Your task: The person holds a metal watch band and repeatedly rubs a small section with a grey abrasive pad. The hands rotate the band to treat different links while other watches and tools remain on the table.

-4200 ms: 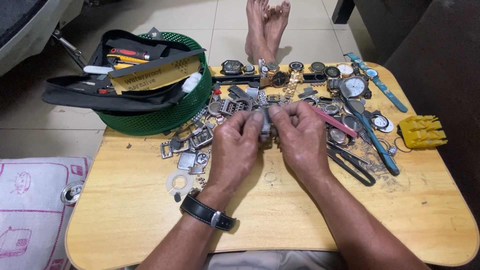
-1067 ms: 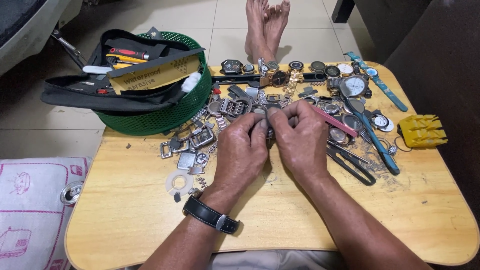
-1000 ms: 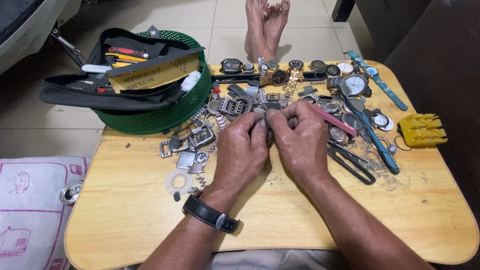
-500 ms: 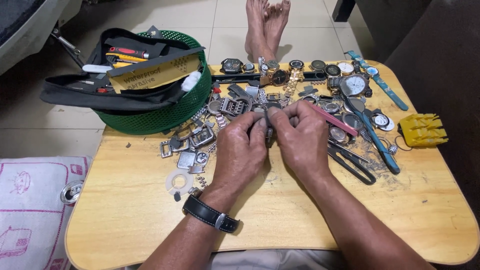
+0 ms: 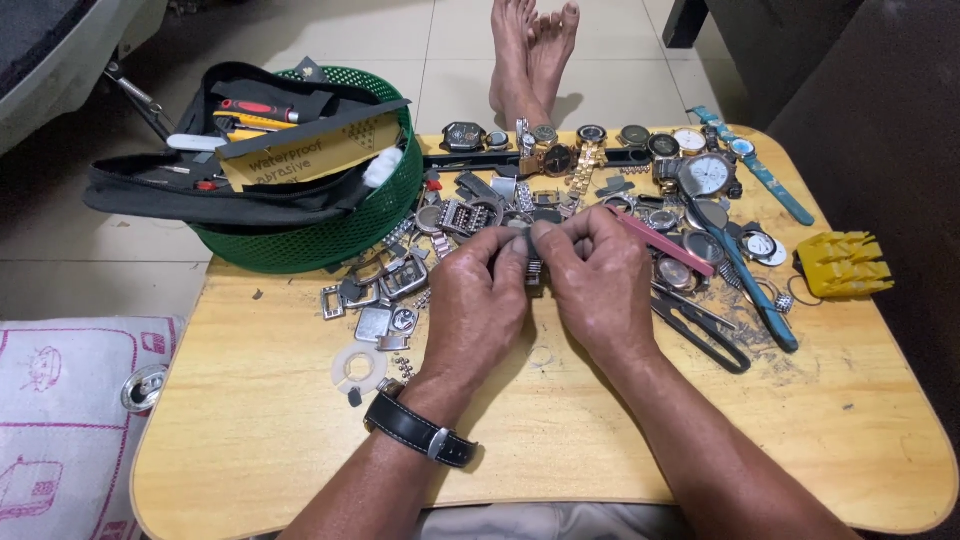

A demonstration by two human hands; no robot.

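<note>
My left hand (image 5: 480,300) and my right hand (image 5: 598,285) meet over the middle of a small wooden table (image 5: 250,440). Together they pinch a small metal watch part with a link bracelet (image 5: 533,268) between the fingertips; most of it is hidden by my fingers. A black wristwatch (image 5: 420,432) is on my left wrist. Loose watch cases and metal pieces (image 5: 385,290) lie just left of my left hand. Black-handled pliers (image 5: 700,325) lie just right of my right hand.
A green basket (image 5: 330,225) with a black tool pouch, screwdrivers and a yellow sheet stands at the back left. Several watches (image 5: 600,150) line the far edge. A yellow plastic holder (image 5: 840,265) sits at right. Another person's bare feet (image 5: 530,50) rest beyond the table.
My hands stay pressed together on the small part, with only slight finger shifts. Nothing else on the table has moved.
</note>
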